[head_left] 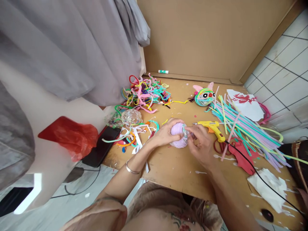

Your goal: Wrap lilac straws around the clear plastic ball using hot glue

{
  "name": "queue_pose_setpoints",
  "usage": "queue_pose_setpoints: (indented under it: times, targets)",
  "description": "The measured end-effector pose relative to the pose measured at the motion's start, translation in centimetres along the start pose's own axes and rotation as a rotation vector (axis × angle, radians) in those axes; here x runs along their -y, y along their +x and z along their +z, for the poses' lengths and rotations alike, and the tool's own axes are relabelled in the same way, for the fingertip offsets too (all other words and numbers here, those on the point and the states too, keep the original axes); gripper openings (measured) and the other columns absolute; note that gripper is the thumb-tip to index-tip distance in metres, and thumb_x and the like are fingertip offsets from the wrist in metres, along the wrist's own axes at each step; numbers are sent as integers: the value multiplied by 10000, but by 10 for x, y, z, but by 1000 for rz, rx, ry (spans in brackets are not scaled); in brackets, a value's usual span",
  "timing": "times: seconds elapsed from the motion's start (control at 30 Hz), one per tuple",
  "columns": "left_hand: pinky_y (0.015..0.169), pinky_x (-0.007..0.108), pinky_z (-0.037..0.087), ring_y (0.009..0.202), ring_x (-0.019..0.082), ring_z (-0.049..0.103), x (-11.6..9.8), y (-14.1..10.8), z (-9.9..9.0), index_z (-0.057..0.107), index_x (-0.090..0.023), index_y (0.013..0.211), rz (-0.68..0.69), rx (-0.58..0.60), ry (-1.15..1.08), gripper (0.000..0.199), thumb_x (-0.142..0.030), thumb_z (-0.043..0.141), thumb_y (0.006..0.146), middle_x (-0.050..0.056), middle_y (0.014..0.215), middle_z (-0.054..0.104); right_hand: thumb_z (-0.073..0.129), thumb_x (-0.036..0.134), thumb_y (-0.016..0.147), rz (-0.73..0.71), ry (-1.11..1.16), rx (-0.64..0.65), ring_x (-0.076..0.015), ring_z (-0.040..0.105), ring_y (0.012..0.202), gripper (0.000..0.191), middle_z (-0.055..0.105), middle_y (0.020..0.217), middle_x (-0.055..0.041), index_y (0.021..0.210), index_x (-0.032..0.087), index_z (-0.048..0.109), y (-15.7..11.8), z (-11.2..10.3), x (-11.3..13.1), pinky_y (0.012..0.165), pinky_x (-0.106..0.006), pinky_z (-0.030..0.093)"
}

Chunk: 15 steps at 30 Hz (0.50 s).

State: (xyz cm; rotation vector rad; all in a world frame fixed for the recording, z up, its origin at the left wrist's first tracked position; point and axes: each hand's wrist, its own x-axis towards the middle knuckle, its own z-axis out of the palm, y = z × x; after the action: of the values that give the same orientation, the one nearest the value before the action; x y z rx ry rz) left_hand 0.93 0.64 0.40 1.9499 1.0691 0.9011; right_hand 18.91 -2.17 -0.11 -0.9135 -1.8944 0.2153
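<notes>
My left hand (pixel 167 132) is wrapped round a ball (pixel 177 129) wound with lilac pipe cleaners, its clear, shiny surface showing on the right side. Against that bare side press the pinched fingers of my right hand (pixel 198 141); what they hold, if anything, is hidden. A yellow glue gun (pixel 213 126) lies just beyond my right hand, nozzle pointing left. Farther back sits a finished-looking striped ball (pixel 204 96) with eyes, a red nose and pink ears.
Tangled pipe cleaners (pixel 146 93) are heaped at the back left, near a clear plastic ball (pixel 131 116). Straight pipe cleaners (pixel 245 128) spread across the right. Red felt (pixel 244 157), a white tissue (pixel 268 187) and the glue gun's black cord (pixel 255 171) lie nearer me.
</notes>
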Motion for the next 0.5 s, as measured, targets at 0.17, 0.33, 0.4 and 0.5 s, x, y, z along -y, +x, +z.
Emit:
queue_pose_setpoints:
  times: [0.17,0.33,0.4,0.5]
  targets:
    - [1026,382,422,1126,230,555,1,-1,0,547,-194,1219,-3,6,-2,466,-277,616,766,84,1211,563,464,62,848,-9,-2,7,-160,553,773,341,521,867,-39,1096,218,639,-2,2,1,669,-301,469]
    - [1023,377,422,1115,227,554,-2,-1,0,542,-188,1211,-30,4,-20,469,-267,610,754,83,1200,556,451,72,849,14,2,20,-161,540,780,366,510,882,-40,1111,237,646,-3,4,0,666,-303,468]
    - [1019,375,426,1110,227,554,-2,-1,0,542,-184,1203,-27,1,-21,466,-262,608,749,83,1188,557,442,73,844,14,5,25,-160,535,773,368,506,877,-36,1093,241,656,-4,5,0,654,-300,463]
    - [1010,372,434,1109,227,555,0,-1,1,540,-188,1202,-4,-5,-21,464,-261,611,750,81,1183,560,432,63,831,20,3,35,-156,528,771,379,491,878,-34,1077,235,664,-5,5,-1,647,-295,458]
